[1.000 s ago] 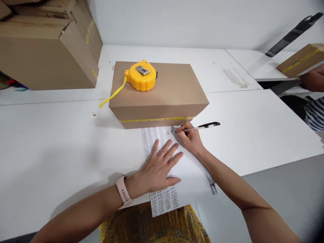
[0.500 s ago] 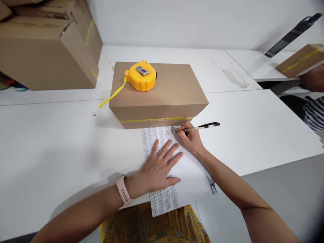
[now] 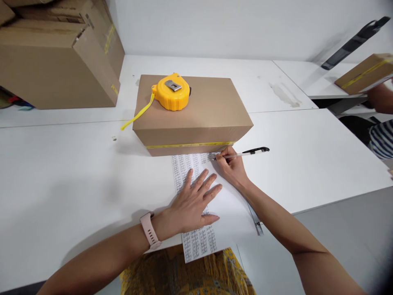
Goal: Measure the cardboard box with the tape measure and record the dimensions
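My left hand (image 3: 195, 200) lies flat with fingers spread on a sheet of paper (image 3: 199, 243) covered in columns of handwriting. My right hand (image 3: 231, 167) is closed round a pen (image 3: 250, 152) with a clear barrel and black end, its tip down at the upper part of the sheet. Directly behind the paper stands a closed brown cardboard box (image 3: 211, 106) with yellow tape along its front. On top of the box rests a yellow tape measure (image 3: 172, 92), its yellow strap hanging over the box's left edge. The paper's near end overhangs the table edge.
Large cardboard boxes (image 3: 46, 69) are stacked at the back left of the white table (image 3: 76, 164). A black object (image 3: 353, 45) leans against the wall at the back right. Near it, another person's arm (image 3: 380, 98) reaches to a taped box (image 3: 362, 76).
The pen and my right fingers have shifted very slightly right along the sheet. My left hand stays put. The other person's arm at the right has moved slightly.
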Demonstrator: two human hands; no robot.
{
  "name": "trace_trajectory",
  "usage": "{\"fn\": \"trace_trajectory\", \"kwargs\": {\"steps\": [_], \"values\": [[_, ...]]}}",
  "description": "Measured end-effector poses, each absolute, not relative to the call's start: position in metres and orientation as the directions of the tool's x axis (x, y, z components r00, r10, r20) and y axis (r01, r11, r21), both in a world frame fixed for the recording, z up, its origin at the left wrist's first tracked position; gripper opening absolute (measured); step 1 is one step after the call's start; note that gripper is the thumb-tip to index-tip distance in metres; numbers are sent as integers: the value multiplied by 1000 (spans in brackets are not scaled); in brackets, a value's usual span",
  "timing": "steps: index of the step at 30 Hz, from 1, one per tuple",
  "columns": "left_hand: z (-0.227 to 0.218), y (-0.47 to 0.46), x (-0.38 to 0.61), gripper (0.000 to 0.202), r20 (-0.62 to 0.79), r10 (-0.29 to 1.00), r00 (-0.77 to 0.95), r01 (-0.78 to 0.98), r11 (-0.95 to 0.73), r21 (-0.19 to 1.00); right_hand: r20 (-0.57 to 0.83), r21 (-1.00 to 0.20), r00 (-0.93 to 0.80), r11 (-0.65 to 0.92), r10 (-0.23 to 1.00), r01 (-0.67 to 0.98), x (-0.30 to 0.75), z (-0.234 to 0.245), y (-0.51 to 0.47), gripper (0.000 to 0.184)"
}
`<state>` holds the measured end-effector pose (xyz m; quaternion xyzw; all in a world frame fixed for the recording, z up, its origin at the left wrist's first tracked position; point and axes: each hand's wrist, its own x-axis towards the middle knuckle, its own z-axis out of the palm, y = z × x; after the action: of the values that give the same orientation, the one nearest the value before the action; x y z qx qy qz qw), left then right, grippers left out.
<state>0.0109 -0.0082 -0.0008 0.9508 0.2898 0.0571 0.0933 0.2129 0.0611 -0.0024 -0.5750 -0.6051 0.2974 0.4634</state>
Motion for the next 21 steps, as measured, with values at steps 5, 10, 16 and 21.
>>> {"fn": "trace_trajectory", "kwargs": {"steps": [5,10,16,21], "values": [[0,-8,11,81,48,564,824,543,-812,212,229,-884,77,175,970,434,213,-3,62,23],[0,-8,11,80,49,561,826,541,-815,211,240,-883,76,185,968,431,213,-4,62,22],[0,-9,11,80,56,564,824,542,-813,213,216,-896,70,169,974,411,214,-4,62,23],[0,-9,11,81,47,562,826,542,-813,212,226,-892,84,172,970,419,215,-4,62,21]]}}
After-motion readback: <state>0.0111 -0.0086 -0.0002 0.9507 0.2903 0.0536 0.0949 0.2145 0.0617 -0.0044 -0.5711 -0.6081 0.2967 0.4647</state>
